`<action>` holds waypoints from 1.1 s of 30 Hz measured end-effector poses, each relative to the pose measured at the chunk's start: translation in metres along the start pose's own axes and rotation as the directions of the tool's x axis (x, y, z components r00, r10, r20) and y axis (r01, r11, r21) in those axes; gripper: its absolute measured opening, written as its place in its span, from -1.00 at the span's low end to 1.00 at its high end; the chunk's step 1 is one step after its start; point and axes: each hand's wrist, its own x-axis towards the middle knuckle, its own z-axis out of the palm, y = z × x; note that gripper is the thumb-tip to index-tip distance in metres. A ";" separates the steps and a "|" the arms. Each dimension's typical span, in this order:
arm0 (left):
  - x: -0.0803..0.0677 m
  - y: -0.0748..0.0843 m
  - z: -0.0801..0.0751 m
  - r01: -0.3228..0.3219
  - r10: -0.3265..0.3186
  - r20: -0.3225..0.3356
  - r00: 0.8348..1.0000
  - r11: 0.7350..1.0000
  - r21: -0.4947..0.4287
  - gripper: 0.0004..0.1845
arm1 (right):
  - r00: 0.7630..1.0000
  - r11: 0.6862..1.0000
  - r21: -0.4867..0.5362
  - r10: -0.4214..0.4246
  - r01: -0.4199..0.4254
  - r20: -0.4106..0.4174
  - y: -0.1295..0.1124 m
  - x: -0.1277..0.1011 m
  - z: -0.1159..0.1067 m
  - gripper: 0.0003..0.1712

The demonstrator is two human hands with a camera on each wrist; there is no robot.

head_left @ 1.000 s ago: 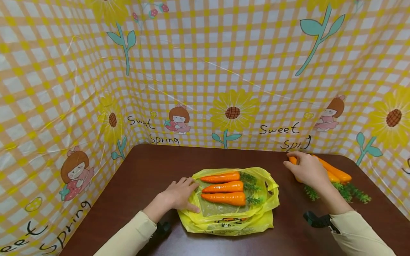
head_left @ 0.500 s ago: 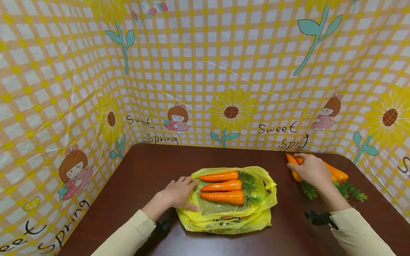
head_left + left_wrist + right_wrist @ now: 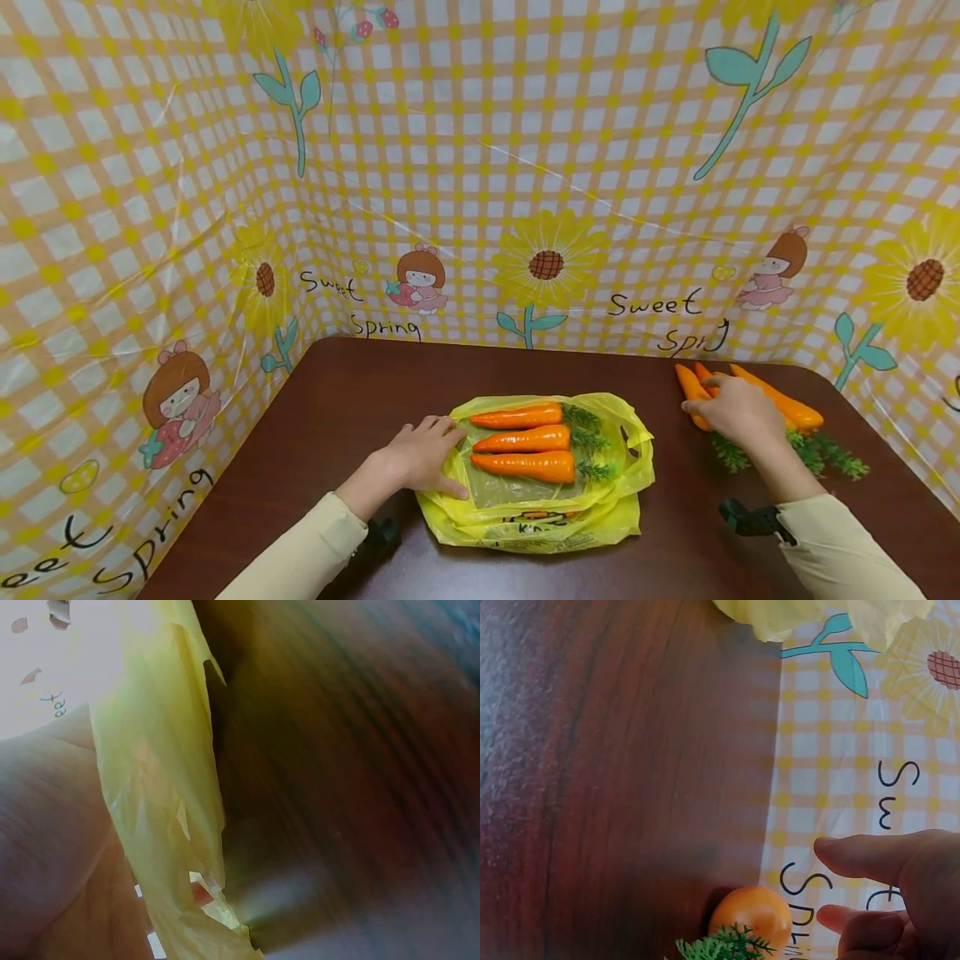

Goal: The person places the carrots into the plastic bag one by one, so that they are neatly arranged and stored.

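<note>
A yellow plastic bag (image 3: 555,537) lies flat mid-table, with three orange carrots (image 3: 525,467) side by side on it, green tops to the right. My left hand (image 3: 423,457) rests on the bag's left edge, thumb spread toward the front; the left wrist view shows the yellow plastic (image 3: 161,765) beside that hand. At the right back, my right hand (image 3: 738,412) is over another group of carrots (image 3: 798,412) and hides part of them. Its thumb and fingers are apart near the leftmost carrot (image 3: 688,390). In the right wrist view, a carrot (image 3: 751,911) lies below the fingers.
A dark brown table (image 3: 360,375) carries everything. Behind and beside it hangs a checked yellow-and-white sheet (image 3: 465,192) with sunflowers. Black wrist straps (image 3: 750,518) sit by the cuffs.
My right hand has shifted slightly right across the carrot group, uncovering the tips of the carrots on its left. My left hand and the bag stay put.
</note>
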 end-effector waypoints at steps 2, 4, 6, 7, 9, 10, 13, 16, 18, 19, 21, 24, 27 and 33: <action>0.000 0.000 0.001 0.003 -0.003 0.006 1.000 1.000 0.002 0.01 | 1.000 1.000 -0.004 0.019 -0.019 0.024 0.002 0.000 0.000 0.09; 0.001 0.001 0.002 0.003 -0.003 0.008 1.000 1.000 0.003 0.01 | 0.999 0.999 -0.005 0.040 -0.040 0.037 0.003 -0.001 -0.001 0.12; 0.001 0.002 0.003 0.004 -0.004 0.011 1.000 1.000 0.004 0.01 | 0.996 0.997 -0.007 0.071 -0.071 0.053 0.004 -0.002 -0.003 0.15; 0.001 0.002 0.003 0.002 -0.002 0.011 1.000 1.000 0.002 0.01 | 0.995 0.996 -0.007 0.086 -0.086 0.057 0.006 -0.002 -0.003 0.17; 0.001 0.003 0.003 0.001 -0.001 0.009 1.000 1.000 0.004 0.00 | 0.993 0.995 -0.013 0.103 -0.103 0.060 0.007 -0.001 -0.004 0.19; 0.001 0.004 0.002 0.002 -0.002 0.009 1.000 1.000 0.005 0.00 | 0.992 0.994 -0.016 0.108 -0.107 0.061 0.008 -0.001 -0.005 0.19; 0.000 0.005 0.001 0.007 -0.007 0.016 1.000 1.000 0.008 0.00 | 0.993 0.995 -0.024 0.102 -0.101 0.059 0.009 0.000 -0.004 0.14; -0.001 0.005 0.001 0.010 -0.010 0.025 1.000 1.000 0.009 0.00 | 0.994 0.996 -0.023 0.091 -0.090 0.061 0.006 0.001 -0.005 0.08; -0.001 0.004 0.002 0.014 -0.014 0.028 1.000 1.000 0.010 0.01 | 0.993 0.996 -0.025 0.087 -0.085 0.077 0.004 0.003 -0.005 0.06; -0.001 0.003 0.002 0.016 -0.017 0.027 0.999 1.000 0.009 0.01 | 0.993 0.997 -0.029 0.077 -0.075 0.084 0.003 0.004 -0.005 0.05; -0.001 0.002 0.001 0.024 -0.024 0.025 0.999 1.000 0.006 0.00 | 0.992 0.997 -0.028 0.074 -0.071 0.099 0.001 0.008 -0.005 0.00; -0.001 0.001 0.001 0.032 -0.032 0.023 0.999 0.999 0.004 0.00 | 0.992 0.997 -0.029 0.073 -0.070 0.100 0.000 0.012 -0.003 -0.15; 0.000 -0.001 0.001 0.027 -0.027 0.032 0.999 1.000 0.000 0.00 | 0.992 0.995 -0.019 0.096 -0.095 0.086 0.000 0.013 0.000 -0.34; 0.002 -0.003 0.002 0.037 -0.037 0.032 0.999 0.999 0.011 0.01 | 0.989 0.994 -0.014 0.111 -0.110 0.095 -0.001 0.016 0.001 -0.42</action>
